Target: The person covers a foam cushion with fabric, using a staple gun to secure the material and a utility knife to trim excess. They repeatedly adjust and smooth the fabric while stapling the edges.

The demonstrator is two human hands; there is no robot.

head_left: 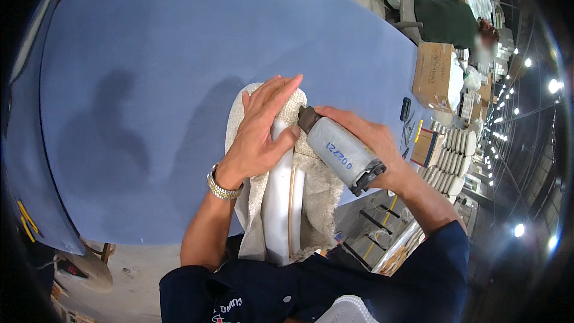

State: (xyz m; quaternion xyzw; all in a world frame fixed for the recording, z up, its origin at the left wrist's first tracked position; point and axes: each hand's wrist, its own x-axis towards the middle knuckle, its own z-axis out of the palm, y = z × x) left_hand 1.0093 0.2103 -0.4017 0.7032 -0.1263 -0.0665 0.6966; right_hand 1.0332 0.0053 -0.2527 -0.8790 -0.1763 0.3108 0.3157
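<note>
A long padded piece lies at the near edge of the blue table, its beige woven fabric (pixel 320 200) folded back around a white core (pixel 276 197) with a thin tan strip (pixel 292 203) along it. My left hand (pixel 263 125) rests flat on the fabric and core near the rounded far end, fingers stretched, thumb on the fabric's inner edge. A metal-banded watch is on that wrist. My right hand (pixel 373 137) is wrapped around a grey staple gun (pixel 341 149). Its dark nose points at the fabric beside my left thumb; whether they touch I cannot tell.
The blue table (pixel 137 36) spreads far and left. Along its right edge stand a cardboard box (pixel 433 75) and small dark tools (pixel 406 110). Yellow-handled tools (pixel 27 221) lie at far left. Beyond, a person in dark green (pixel 445 18) and stacked padded pieces (pixel 454 158).
</note>
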